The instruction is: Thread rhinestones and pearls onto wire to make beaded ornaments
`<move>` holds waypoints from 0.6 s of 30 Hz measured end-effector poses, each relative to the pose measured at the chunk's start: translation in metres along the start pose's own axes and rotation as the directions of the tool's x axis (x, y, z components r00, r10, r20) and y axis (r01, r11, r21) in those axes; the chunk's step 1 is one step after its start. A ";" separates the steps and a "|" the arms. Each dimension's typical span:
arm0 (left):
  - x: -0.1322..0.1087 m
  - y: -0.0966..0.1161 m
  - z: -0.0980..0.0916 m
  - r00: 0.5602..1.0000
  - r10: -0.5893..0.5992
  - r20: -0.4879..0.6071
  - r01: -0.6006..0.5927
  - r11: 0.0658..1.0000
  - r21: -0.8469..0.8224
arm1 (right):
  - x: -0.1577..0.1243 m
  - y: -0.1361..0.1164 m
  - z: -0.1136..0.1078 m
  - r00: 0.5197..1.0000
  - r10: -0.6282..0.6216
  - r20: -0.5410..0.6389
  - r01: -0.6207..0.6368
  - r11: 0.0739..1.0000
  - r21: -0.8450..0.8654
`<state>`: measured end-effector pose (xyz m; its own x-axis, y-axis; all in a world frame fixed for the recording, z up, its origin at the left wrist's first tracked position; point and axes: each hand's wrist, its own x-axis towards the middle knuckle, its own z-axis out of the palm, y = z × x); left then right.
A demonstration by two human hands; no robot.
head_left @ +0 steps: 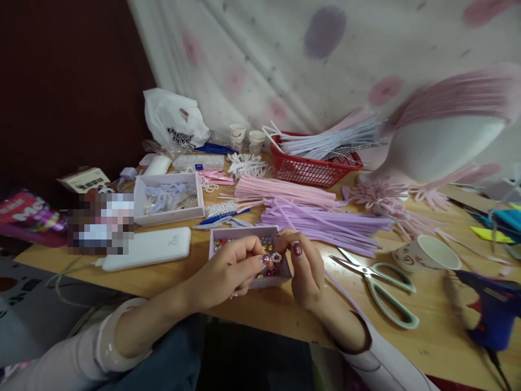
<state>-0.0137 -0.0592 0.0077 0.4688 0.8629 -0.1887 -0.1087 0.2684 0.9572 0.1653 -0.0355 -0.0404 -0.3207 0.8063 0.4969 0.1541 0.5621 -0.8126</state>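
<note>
My left hand (232, 267) is closed, thumb and forefinger pinched on a small ring of pearl beads (276, 257). To its right, my right hand (306, 266) has its fingers curled close by the ring, thumb against forefinger. Whatever sits in that pinch is too small to tell. Beneath both hands stands a shallow white box (280, 280) with loose red, gold and pearly beads. Open-bladed scissors (368, 270) with pale green handles lie right of my right hand. Bundles of purple pipe cleaners (325, 224) and pink pipe cleaners (280, 189) lie behind the box.
A white power bank (148, 248) and a second white box (169, 217) are at left. A red basket (313, 171) stands behind. On the right are a paper cup (431, 254), a blue glue gun (494, 309) and a white mannequin head (448, 141).
</note>
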 end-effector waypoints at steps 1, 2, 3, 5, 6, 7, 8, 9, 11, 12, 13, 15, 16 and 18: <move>0.000 -0.001 0.000 1.000 -0.026 0.005 0.027 0.996 -0.083 | -0.001 0.000 0.000 1.000 -0.008 -0.006 0.009 1.000 0.015; 0.001 -0.002 0.001 0.999 -0.047 0.010 0.048 0.986 -0.162 | -0.002 -0.001 0.001 1.000 -0.021 -0.004 0.021 0.999 0.036; 0.000 -0.002 0.001 0.998 -0.060 0.015 0.062 0.971 -0.232 | -0.002 -0.001 0.002 1.000 -0.028 0.003 0.028 0.998 0.059; 0.000 -0.003 0.001 0.998 -0.068 0.018 0.070 0.940 -0.334 | -0.004 -0.001 0.005 1.000 -0.006 0.009 0.005 0.995 0.101; -0.001 -0.003 0.001 0.997 -0.069 0.018 0.071 0.928 -0.366 | -0.005 -0.001 0.006 1.000 0.015 0.003 -0.015 0.991 0.131; -0.001 -0.003 0.002 0.997 -0.072 0.018 0.074 0.918 -0.389 | -0.006 -0.001 0.007 0.999 0.038 -0.003 -0.037 0.986 0.161; -0.001 -0.003 0.002 0.997 -0.076 0.020 0.078 0.913 -0.401 | -0.007 0.000 0.008 0.998 0.060 -0.001 -0.059 0.981 0.186; -0.002 -0.003 0.003 0.996 -0.080 0.024 0.083 0.910 -0.406 | -0.007 0.000 0.008 0.997 0.074 0.003 -0.073 0.976 0.205; -0.002 -0.004 0.005 0.995 -0.088 0.040 0.097 0.912 -0.399 | -0.007 0.001 0.008 0.997 0.073 0.013 -0.075 0.976 0.206; -0.003 -0.004 0.005 0.995 -0.092 0.049 0.103 0.915 -0.390 | -0.007 0.001 0.008 0.998 0.066 0.018 -0.068 0.979 0.190; -0.003 -0.005 0.006 0.994 -0.092 0.056 0.107 0.921 -0.376 | -0.006 0.000 0.007 0.998 0.057 0.019 -0.059 0.984 0.171; -0.003 -0.006 0.007 0.996 -0.083 0.045 0.093 0.948 -0.305 | -0.005 -0.001 0.006 0.999 0.049 0.013 -0.051 0.987 0.152; -0.004 -0.006 0.007 0.998 -0.068 0.018 0.070 0.971 -0.229 | -0.004 -0.002 0.006 0.998 0.057 0.011 -0.058 0.987 0.151; -0.005 -0.007 0.007 0.996 0.014 -0.092 -0.012 1.000 0.013 | -0.002 -0.005 0.005 0.996 0.085 0.009 -0.086 0.985 0.153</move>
<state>-0.0093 -0.0680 0.0037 0.3849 0.9021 -0.1950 -0.1030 0.2520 0.9622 0.1602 -0.0406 -0.0391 -0.3144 0.8498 0.4232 0.0363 0.4562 -0.8891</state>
